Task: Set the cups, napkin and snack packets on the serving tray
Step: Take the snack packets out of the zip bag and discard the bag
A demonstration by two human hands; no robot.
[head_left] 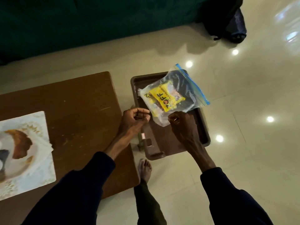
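A dark brown serving tray (203,127) lies on the pale floor, to the right of the table. A clear zip bag (185,90) with a blue seal rests across the tray's far half, and yellow snack packets (164,98) show through it. My right hand (181,124) pinches the bag's near corner over the tray. My left hand (135,119) is curled just left of the bag, fingertips at its edge; whether it grips the plastic is unclear. No cups are in view.
A brown wooden table (78,103) stands on the left, with a white patterned mat (24,151) on its near left part. A small labelled object (142,136) sits between table and tray. My bare foot (144,169) is below the tray. A dark green sofa (97,18) and dark bag (233,23) lie beyond.
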